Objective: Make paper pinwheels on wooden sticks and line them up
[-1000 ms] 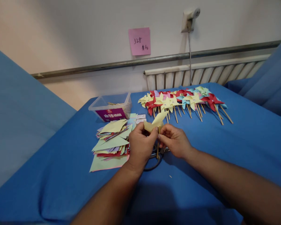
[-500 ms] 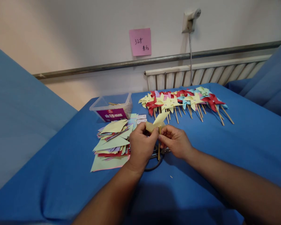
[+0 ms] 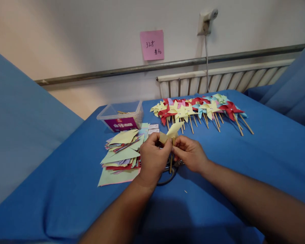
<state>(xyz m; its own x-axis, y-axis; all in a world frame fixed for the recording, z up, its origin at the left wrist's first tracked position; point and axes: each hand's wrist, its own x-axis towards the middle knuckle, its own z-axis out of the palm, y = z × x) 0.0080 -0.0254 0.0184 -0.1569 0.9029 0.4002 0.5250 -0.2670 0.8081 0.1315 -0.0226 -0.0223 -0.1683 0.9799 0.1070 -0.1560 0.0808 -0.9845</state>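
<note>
We hold a yellow paper point(image 3: 170, 132) between both hands, just above the blue surface point(image 3: 244, 159). Left hand point(image 3: 152, 157) is pinched on the paper's left part, thumb and fingers closed over it. Right hand point(image 3: 190, 152) is pinched at the paper's centre, where a wooden stick point(image 3: 171, 164) hangs down between the two hands; we cannot tell which fingers grip the stick itself. One folded flap of the paper points up and away from the hands, tilted right.

Directly under the hands lie scissors point(image 3: 167, 174), dark loop handle showing just below the left wrist, resting on the surface.

Left of the left hand, touching distance or near: a loose stack of cut paper sheets point(image 3: 122, 152), mostly pale green and yellow, with red and purple edges showing. Beyond that stack, a clear plastic box point(image 3: 120, 117) with a purple label, open, a few sticks inside.

Beyond the hands and to the right: a row of finished pinwheels point(image 3: 200, 108), red, yellow and light blue, sticks pointing toward us.

On the wall beyond, a pink note point(image 3: 151, 44) with handwriting, a radiator point(image 3: 223, 79) to its lower right.
</note>
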